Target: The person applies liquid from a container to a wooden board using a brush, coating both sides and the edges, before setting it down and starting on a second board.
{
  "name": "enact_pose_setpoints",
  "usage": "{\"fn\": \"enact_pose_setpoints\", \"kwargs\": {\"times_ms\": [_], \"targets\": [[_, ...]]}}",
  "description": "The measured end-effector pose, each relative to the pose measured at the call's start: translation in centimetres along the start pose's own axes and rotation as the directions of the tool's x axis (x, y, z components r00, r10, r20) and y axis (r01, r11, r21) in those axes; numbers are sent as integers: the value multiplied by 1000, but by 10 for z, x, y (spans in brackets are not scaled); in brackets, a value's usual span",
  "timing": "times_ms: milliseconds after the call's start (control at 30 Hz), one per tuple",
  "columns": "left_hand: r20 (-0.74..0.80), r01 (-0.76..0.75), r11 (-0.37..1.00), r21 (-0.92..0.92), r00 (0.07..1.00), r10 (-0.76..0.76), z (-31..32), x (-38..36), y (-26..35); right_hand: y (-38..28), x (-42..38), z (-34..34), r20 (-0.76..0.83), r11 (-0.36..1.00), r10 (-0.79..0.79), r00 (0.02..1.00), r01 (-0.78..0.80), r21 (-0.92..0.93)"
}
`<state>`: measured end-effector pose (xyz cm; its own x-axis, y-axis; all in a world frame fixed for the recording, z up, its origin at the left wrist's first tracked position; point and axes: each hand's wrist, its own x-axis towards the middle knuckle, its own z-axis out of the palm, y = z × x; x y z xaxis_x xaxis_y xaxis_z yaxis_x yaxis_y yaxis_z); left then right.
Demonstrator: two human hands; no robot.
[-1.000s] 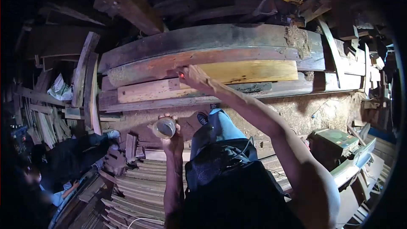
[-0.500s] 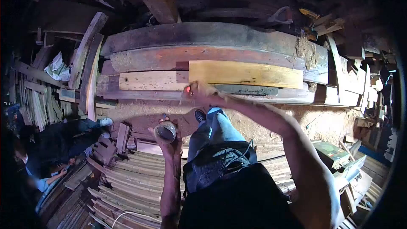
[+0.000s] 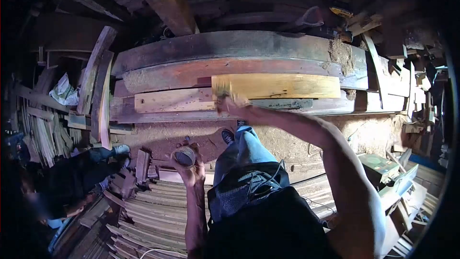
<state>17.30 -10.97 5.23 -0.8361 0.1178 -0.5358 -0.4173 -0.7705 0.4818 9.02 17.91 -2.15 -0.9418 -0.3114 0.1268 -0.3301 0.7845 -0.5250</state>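
Right hand (image 3: 230, 100) is reaching out to the near end of the bright yellow wooden plank (image 3: 282, 86), fingers curled shut around something small that is touching the plank's edge; the motion blur is hiding what it is, though it is looking like a brush. That plank is lying flat on the stack of dark, weathered timber boards (image 3: 230, 48), just above a paler reddish board (image 3: 167, 100). Left hand (image 3: 189, 170) is hanging low beside the knee, wrapped closed around a small round tin can (image 3: 184, 156) with its mouth tilted towards the camera. Sawdust-covered ground (image 3: 182, 134) is lying below the stack, and thin wooden slats (image 3: 153, 211) are piled underfoot. Another person in dark clothes (image 3: 72, 182) is crouching at the left, well apart. Risk here, as I'm judging it: with the can tipped like that, its contents could be spilling onto the slats, and footing on loose slats is looking unsteady while the arm is stretching forward.
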Motion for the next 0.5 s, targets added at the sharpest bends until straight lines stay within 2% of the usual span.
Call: {"fn": "enact_pose_setpoints", "kwargs": {"times_ms": [33,67,100,167,200,233,267,300,367,400,433,467,500], "targets": [[94,83,986,-145,993,-70,16,-3,2,-5,-15,18,-187,976,-209,960,195,-93],[194,176,944,-280,973,-124,26,-2,2,-11,-26,25,-187,977,-207,960,191,-98],[266,205,934,-294,956,-126,28,2,1,-25,-32,20,-134,996,91,987,-91,6],[238,238,914,-328,957,-163,36,4,0,-21,-23,-18,-62,942,153,986,-126,310],[213,262,894,-364,958,-195,41,4,0,-12,-16,-40,78,882,331,940,-338,330],[184,260,902,-343,961,-207,37,5,1,1,-13,-56,218,782,487,846,-533,322],[187,269,904,-332,958,-217,36,7,0,51,-24,-30,-27,938,296,955,-286,195],[182,267,910,-317,959,-218,36,9,-2,83,-33,-51,-102,915,233,967,-182,360],[184,275,916,-290,956,-229,40,12,-2,122,-50,-84,-195,868,491,849,-458,191],[289,342,884,-317,923,-254,43,14,-2,101,-51,-131,-278,844,535,798,-516,144],[390,409,847,-340,881,-269,45,16,-3,110,-54,-144,-369,834,519,771,-551,23],[390,415,846,-335,878,-276,44,18,-5,113,-64,-152,-498,867,369,785,-483,-120],[354,409,852,-328,889,-290,44,20,-6,111,-71,-153,-485,846,376,789,-506,-168]]}}
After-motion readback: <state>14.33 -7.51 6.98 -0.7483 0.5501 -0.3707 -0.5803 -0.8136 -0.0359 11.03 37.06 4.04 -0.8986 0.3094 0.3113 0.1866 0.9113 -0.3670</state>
